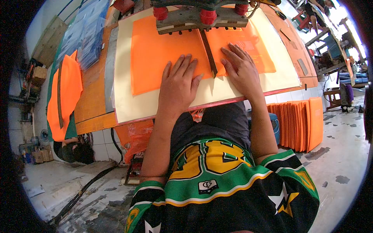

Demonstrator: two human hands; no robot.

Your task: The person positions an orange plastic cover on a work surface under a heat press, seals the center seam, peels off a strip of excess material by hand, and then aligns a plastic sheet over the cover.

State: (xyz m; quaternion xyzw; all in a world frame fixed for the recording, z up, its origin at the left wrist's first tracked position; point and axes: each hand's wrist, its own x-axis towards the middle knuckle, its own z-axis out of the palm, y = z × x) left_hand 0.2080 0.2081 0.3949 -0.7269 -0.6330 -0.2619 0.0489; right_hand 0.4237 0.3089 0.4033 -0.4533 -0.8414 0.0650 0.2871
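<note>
A flat orange plastic cover (149, 54) lies on a cream board (134, 106) in front of me. Down its middle runs a narrow dark strip (208, 54), its near end reaching just past the cover's edge. My left hand (179, 79) rests flat on the cover to the left of the strip, fingers stretched out. To the right of the strip, my right hand (241, 66) presses flat with its fingers extended. Pale printing shows on the cover beyond that hand. Above the far part of the cover hangs a machine head (202, 23) with red cylindrical mounts, hiding the far edge.
Another orange cover with a dark strip (64, 95) hangs over the left side. Clear plastic sheets (87, 37) lie behind it. A row of orange covers (299, 124) stands on the floor at right. Other people (79, 149) are nearby; a black cable (87, 188) crosses the floor.
</note>
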